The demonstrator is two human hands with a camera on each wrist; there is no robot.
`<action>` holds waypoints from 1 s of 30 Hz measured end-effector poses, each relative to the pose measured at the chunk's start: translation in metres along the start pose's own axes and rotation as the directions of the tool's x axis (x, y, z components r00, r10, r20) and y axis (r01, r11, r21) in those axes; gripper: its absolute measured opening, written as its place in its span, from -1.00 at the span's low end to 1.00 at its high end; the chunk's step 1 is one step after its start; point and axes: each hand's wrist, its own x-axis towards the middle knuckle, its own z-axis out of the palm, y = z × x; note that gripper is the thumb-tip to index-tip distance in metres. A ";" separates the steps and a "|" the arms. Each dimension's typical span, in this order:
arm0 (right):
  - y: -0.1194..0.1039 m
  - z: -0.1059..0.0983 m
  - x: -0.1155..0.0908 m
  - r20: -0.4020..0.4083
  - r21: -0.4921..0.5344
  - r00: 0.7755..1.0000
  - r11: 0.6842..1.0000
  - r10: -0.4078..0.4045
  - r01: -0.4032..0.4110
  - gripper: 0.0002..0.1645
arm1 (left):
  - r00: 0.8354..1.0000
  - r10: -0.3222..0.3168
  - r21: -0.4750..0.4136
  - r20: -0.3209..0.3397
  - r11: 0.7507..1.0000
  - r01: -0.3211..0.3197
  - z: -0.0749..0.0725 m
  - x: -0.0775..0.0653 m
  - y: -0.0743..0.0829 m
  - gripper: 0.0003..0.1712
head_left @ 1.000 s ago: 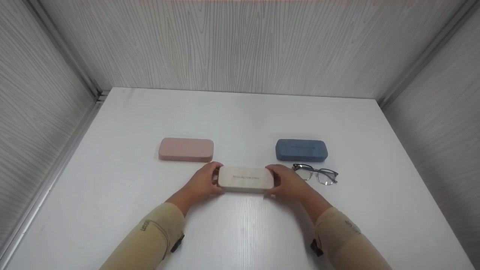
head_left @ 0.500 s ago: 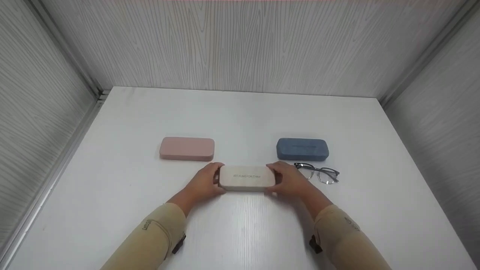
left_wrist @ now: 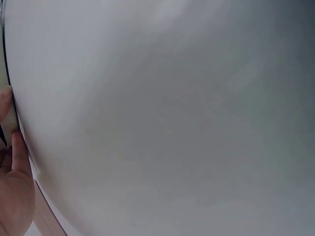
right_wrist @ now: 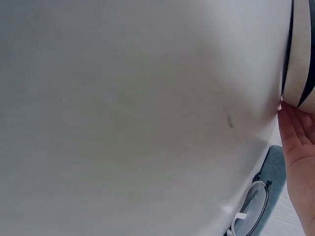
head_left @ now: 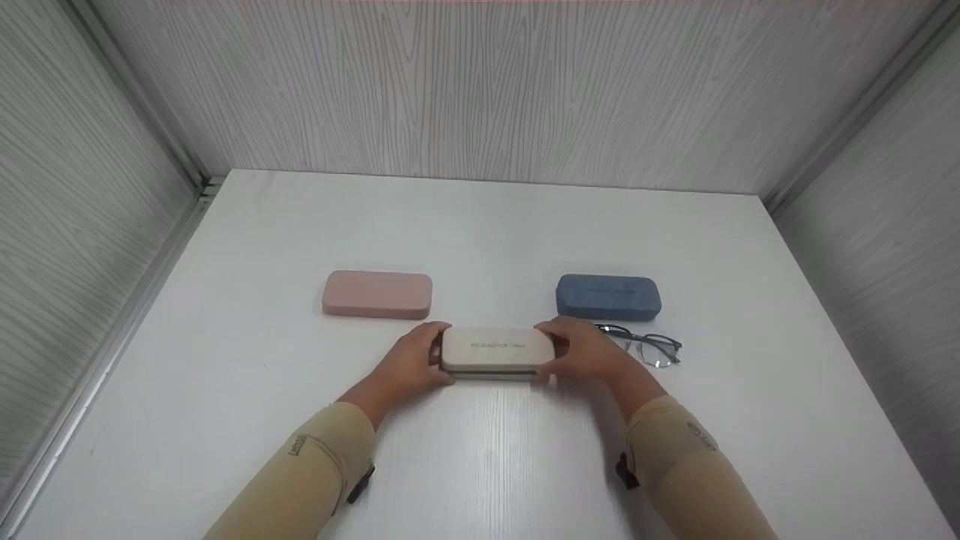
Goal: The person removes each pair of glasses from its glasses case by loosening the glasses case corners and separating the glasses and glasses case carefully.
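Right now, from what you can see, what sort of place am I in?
Probably an enclosed booth or workstation: grey wood-grain panels stand on three sides of a white table, with grey strips running down the corners.

One pink case (head_left: pixel 377 295), lid shut, lying flat left of centre. One blue case (head_left: pixel 608 297), likewise shut, lying right of centre. One pair of glasses (head_left: pixel 654 340), dark upper rims, clear lenses, just on the near side of the blue case. White tabletop (head_left: pixel 487 232). Grey wood-grain panels: back panel (head_left: pixel 480 90), left panel (head_left: pixel 82 225), right panel (head_left: pixel 885 247).
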 end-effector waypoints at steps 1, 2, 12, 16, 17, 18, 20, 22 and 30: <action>0.000 -0.001 0.002 0.013 0.004 1.000 1.000 0.000 0.000 -0.19 | 1.000 -0.002 0.003 -0.001 1.000 0.002 0.000 0.000 0.000 -0.05; -0.001 -0.003 0.003 0.027 0.012 1.000 1.000 -0.007 0.006 -0.23 | 1.000 -0.002 0.004 -0.005 1.000 0.002 0.000 0.000 0.000 -0.06; -0.002 -0.025 0.013 0.165 0.088 0.986 0.996 0.008 -0.023 -0.40 | 1.000 0.027 -0.057 -0.009 0.998 -0.027 0.001 -0.001 0.000 0.04; 0.001 -0.028 0.013 0.180 0.204 0.983 0.976 0.045 -0.082 -0.34 | 0.999 0.030 -0.026 -0.013 0.999 -0.031 0.001 0.000 0.001 0.11; 0.002 -0.028 0.013 0.178 0.240 0.982 0.965 0.058 -0.101 -0.34 | 0.999 0.033 -0.023 -0.016 0.999 -0.033 0.002 0.000 0.001 0.12; 0.002 -0.028 0.013 0.180 0.280 0.981 0.953 0.066 -0.115 -0.35 | 0.999 0.030 -0.016 -0.016 0.999 -0.030 0.002 0.000 0.001 0.13; 0.003 -0.027 0.015 0.189 0.366 0.980 0.921 0.066 -0.133 -0.39 | 1.000 0.027 -0.023 -0.010 0.999 -0.027 0.002 0.001 0.001 0.14; 0.002 -0.026 0.018 0.202 0.458 0.978 0.877 0.054 -0.143 -0.49 | 1.000 0.029 -0.035 -0.007 0.999 -0.029 0.003 0.002 0.000 0.14; 0.002 -0.025 0.022 0.204 0.595 0.979 0.792 0.015 -0.136 -0.74 | 1.000 0.031 -0.066 -0.001 0.997 -0.031 0.004 0.004 -0.003 0.17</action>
